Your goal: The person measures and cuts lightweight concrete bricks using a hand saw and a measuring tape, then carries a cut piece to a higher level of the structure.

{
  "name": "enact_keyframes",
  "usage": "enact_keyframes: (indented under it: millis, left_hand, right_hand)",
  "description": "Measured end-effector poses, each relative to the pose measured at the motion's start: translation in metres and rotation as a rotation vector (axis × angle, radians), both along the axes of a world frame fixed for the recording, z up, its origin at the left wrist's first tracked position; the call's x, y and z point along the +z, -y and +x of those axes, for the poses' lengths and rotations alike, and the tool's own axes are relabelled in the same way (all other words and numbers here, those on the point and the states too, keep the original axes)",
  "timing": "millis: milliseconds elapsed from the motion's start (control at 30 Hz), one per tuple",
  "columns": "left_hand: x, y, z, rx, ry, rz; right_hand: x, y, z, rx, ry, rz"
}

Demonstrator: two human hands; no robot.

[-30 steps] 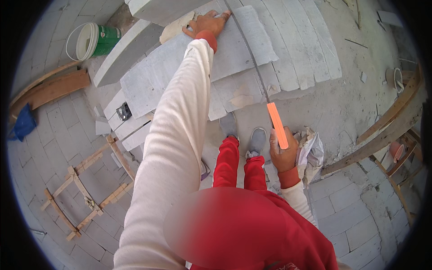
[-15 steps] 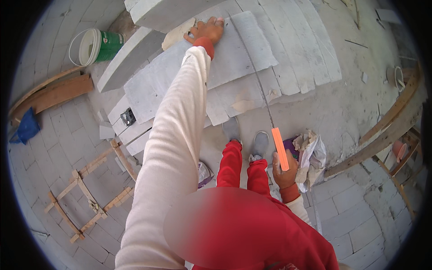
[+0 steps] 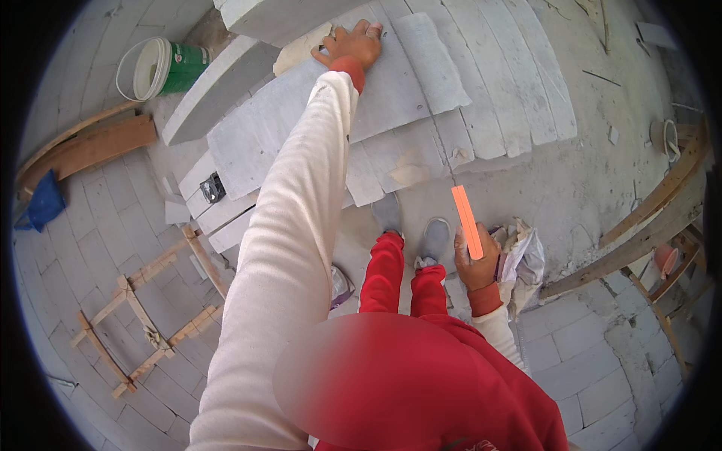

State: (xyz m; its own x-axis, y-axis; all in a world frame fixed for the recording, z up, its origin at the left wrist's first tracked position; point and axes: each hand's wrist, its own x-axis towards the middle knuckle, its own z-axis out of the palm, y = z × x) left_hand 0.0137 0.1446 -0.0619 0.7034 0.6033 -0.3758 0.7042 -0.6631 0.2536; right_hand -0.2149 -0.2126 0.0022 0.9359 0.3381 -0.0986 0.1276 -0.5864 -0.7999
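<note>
With fingers spread, my left hand [image 3: 355, 43] presses flat on a grey lightweight block [image 3: 301, 105] lying on other blocks. My right hand [image 3: 477, 263] is closed round the orange handle of a hand saw [image 3: 467, 223]. Its thin blade runs away from me across the block, set in a cut right of my left hand. To the right of the blade lies the narrower part of the block [image 3: 432, 64]. Whether the cut passes all the way through cannot be made out.
A row of blocks [image 3: 519, 68] supports the work. Upper left stands a green and white bucket [image 3: 177, 69], near a leaning block [image 3: 218, 90]. A wooden frame [image 3: 143, 323] lies at left. A crumpled sack [image 3: 526, 263] is by my right hand, with curved planks [image 3: 639, 240] beyond.
My right hand has pushed the saw forward, away from me, so less blade shows before the handle. My left hand stays on the block.
</note>
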Motion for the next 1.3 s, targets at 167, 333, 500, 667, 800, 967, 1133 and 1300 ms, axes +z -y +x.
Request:
enact_keyframes:
  millis: [167, 333, 500, 667, 800, 967, 1133, 1300]
  left_hand:
    - [-0.005, -0.005, -0.002, -0.022, 0.039, -0.004]
    - [-0.003, -0.004, -0.002, -0.027, 0.004, 0.031]
    - [-0.011, -0.008, -0.002, -0.041, 0.013, 0.026]
    - [-0.009, -0.017, -0.002, -0.094, -0.029, 0.045]
    - [-0.004, -0.016, 0.003, -0.143, -0.07, 0.01]
    - [-0.008, -0.034, 0.0, -0.226, -0.097, -0.064]
    - [-0.01, -0.04, 0.004, -0.219, -0.172, -0.168]
    - [-0.001, -0.037, 0.005, -0.334, -0.15, -0.136]
  right_hand:
    - [0.004, -0.003, 0.007, -0.006, -0.06, 0.015]
    - [-0.016, 0.025, -0.035, -0.032, 0.012, 0.049]
    - [-0.008, -0.01, 0.006, 0.0, -0.008, 0.042]
    - [-0.014, 0.034, -0.037, -0.014, -0.003, -0.01]
    - [-0.006, -0.014, 0.008, -0.063, -0.044, 0.068]
    - [0.006, -0.02, 0.025, -0.019, -0.122, 0.028]
    - [0.001, -0.012, -0.001, -0.081, -0.08, 0.065]
    - [0.013, -0.038, 0.03, -0.084, -0.085, 0.098]
